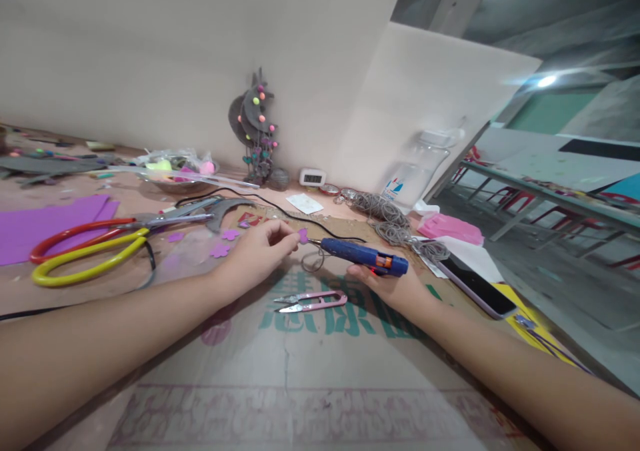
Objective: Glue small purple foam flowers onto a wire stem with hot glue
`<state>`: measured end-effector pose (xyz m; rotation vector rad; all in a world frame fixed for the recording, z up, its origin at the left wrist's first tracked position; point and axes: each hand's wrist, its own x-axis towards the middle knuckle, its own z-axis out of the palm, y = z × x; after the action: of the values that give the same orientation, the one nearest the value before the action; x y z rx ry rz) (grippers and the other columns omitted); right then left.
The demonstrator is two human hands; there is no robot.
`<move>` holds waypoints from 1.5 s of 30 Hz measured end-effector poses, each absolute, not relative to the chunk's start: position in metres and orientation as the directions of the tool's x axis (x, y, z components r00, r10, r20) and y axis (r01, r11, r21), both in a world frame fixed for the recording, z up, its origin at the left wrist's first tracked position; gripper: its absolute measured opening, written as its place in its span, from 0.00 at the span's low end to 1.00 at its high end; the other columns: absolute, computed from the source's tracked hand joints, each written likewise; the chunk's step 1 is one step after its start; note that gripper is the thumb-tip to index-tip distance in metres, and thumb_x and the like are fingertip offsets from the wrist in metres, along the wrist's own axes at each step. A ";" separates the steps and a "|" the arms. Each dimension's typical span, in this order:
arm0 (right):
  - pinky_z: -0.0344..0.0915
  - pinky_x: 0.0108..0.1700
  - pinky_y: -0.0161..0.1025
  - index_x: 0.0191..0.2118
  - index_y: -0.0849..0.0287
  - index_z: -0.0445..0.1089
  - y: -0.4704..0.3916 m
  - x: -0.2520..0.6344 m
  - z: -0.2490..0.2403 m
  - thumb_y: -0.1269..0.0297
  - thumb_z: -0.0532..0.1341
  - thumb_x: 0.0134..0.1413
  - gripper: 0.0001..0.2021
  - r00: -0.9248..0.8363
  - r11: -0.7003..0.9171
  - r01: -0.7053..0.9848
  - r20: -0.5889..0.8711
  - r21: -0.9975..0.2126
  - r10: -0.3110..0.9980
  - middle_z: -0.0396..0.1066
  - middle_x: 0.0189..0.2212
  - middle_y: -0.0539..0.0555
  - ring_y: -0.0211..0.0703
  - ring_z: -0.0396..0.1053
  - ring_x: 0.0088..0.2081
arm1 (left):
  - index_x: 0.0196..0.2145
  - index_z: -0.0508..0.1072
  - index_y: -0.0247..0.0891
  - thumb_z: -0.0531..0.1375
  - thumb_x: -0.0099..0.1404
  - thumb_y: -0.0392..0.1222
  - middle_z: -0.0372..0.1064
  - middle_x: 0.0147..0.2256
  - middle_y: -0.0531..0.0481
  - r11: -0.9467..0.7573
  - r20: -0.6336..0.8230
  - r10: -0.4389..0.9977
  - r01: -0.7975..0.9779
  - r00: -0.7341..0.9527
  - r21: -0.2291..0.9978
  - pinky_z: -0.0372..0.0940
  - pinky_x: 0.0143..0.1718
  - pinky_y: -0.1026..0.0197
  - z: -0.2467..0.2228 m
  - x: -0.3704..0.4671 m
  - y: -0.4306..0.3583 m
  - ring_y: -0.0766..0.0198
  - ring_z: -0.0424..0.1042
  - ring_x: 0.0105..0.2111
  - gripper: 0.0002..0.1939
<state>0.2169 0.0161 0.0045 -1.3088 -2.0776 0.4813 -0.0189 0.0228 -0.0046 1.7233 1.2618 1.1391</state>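
My left hand [265, 251] pinches a small purple foam piece [303, 236] between thumb and fingertips. My right hand [390, 288] is wrapped round a blue glue gun [363, 254], whose metal nozzle points left and is at or very near the purple piece; contact is hard to tell. A loop of grey cord [313, 259] hangs or lies just below the nozzle. Pink thread snips [317, 300] lie on the printed cardboard [310, 378] between my forearms. Purple foam flowers [220, 250] lie left of my left hand.
Red- and yellow-handled scissors [90, 254] and purple sheets [15, 234] lie at the left. Behind are a bowl [183, 183], a grey moon ornament [255, 128], a white timer [313, 177] and grey cord [383, 211]. A bottle [413, 171] and phone [475, 284] are right.
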 end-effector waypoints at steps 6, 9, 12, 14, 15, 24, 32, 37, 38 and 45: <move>0.68 0.33 0.39 0.31 0.57 0.69 0.018 0.220 0.001 0.52 0.60 0.47 0.12 -0.281 0.422 0.688 0.320 -0.590 0.905 0.72 0.26 0.52 0.44 0.70 0.29 | 0.27 0.68 0.37 0.55 0.59 0.48 0.67 0.26 0.53 -0.287 0.257 0.958 0.349 0.129 0.892 0.58 0.31 0.63 -0.005 -0.019 0.023 0.64 0.66 0.28 0.11; 0.67 0.32 0.38 0.32 0.57 0.69 0.019 0.221 0.000 0.52 0.60 0.47 0.13 -0.286 0.423 0.690 0.315 -0.588 0.905 0.72 0.26 0.51 0.44 0.70 0.29 | 0.27 0.68 0.37 0.55 0.59 0.47 0.67 0.26 0.54 -0.291 0.259 0.956 0.358 0.137 0.887 0.58 0.30 0.64 -0.006 -0.019 0.024 0.65 0.66 0.28 0.10; 0.65 0.28 0.35 0.30 0.57 0.69 0.018 0.220 0.001 0.52 0.60 0.47 0.13 -0.292 0.413 0.691 0.294 -0.593 0.910 0.71 0.24 0.50 0.42 0.69 0.26 | 0.27 0.68 0.37 0.54 0.59 0.47 0.67 0.26 0.53 -0.296 0.262 0.955 0.355 0.141 0.887 0.58 0.30 0.64 -0.006 -0.019 0.024 0.65 0.66 0.27 0.10; 0.65 0.28 0.35 0.29 0.57 0.69 0.017 0.219 0.002 0.51 0.60 0.46 0.13 -0.285 0.408 0.699 0.294 -0.587 0.912 0.71 0.23 0.50 0.41 0.68 0.25 | 0.27 0.68 0.37 0.54 0.58 0.46 0.67 0.26 0.53 -0.298 0.264 0.954 0.357 0.141 0.885 0.58 0.30 0.63 -0.005 -0.019 0.024 0.64 0.66 0.28 0.10; 0.65 0.28 0.35 0.29 0.58 0.69 0.017 0.219 0.003 0.51 0.60 0.46 0.13 -0.283 0.408 0.702 0.297 -0.584 0.912 0.70 0.23 0.50 0.41 0.68 0.25 | 0.27 0.68 0.37 0.54 0.58 0.46 0.67 0.26 0.53 -0.299 0.264 0.954 0.361 0.144 0.883 0.58 0.30 0.63 -0.005 -0.019 0.023 0.64 0.66 0.28 0.10; 0.66 0.30 0.36 0.33 0.57 0.70 0.017 0.218 0.005 0.51 0.60 0.47 0.14 -0.313 0.447 0.686 0.322 -0.574 0.894 0.72 0.25 0.50 0.41 0.69 0.27 | 0.26 0.67 0.37 0.54 0.59 0.46 0.66 0.25 0.53 -0.298 0.256 0.953 0.344 0.163 0.890 0.59 0.29 0.64 -0.005 -0.018 0.022 0.65 0.66 0.27 0.10; 0.66 0.30 0.36 0.36 0.56 0.71 0.016 0.217 0.005 0.52 0.61 0.47 0.14 -0.315 0.442 0.663 0.310 -0.604 0.897 0.73 0.26 0.51 0.42 0.70 0.28 | 0.26 0.67 0.37 0.54 0.58 0.47 0.67 0.25 0.53 -0.298 0.255 0.953 0.354 0.163 0.887 0.58 0.28 0.64 -0.004 -0.017 0.022 0.64 0.66 0.26 0.11; 0.67 0.31 0.37 0.33 0.57 0.71 0.017 0.216 0.005 0.52 0.62 0.45 0.14 -0.310 0.424 0.658 0.288 -0.623 0.906 0.73 0.27 0.51 0.43 0.70 0.28 | 0.27 0.68 0.37 0.54 0.59 0.46 0.68 0.26 0.52 -0.305 0.270 0.952 0.355 0.145 0.884 0.59 0.29 0.64 -0.004 -0.018 0.022 0.64 0.66 0.28 0.10; 0.67 0.32 0.37 0.34 0.57 0.71 0.017 0.216 0.004 0.52 0.62 0.46 0.14 -0.304 0.412 0.657 0.279 -0.631 0.911 0.73 0.27 0.52 0.43 0.70 0.29 | 0.27 0.68 0.37 0.54 0.59 0.46 0.68 0.26 0.52 -0.296 0.264 0.955 0.347 0.139 0.890 0.59 0.29 0.64 -0.004 -0.019 0.022 0.64 0.66 0.27 0.10; 0.65 0.32 0.36 0.29 0.59 0.69 0.018 0.218 0.009 0.52 0.58 0.50 0.14 -0.188 0.347 0.616 0.295 -0.707 0.937 0.71 0.26 0.52 0.41 0.68 0.28 | 0.27 0.67 0.37 0.55 0.58 0.47 0.67 0.26 0.53 -0.271 0.247 0.961 0.245 0.126 0.931 0.59 0.30 0.64 -0.008 -0.017 0.025 0.64 0.66 0.27 0.11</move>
<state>0.2185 0.0181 0.0088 -1.3572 -1.9026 0.5749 -0.0173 0.0255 -0.0085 1.6465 1.1908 1.1932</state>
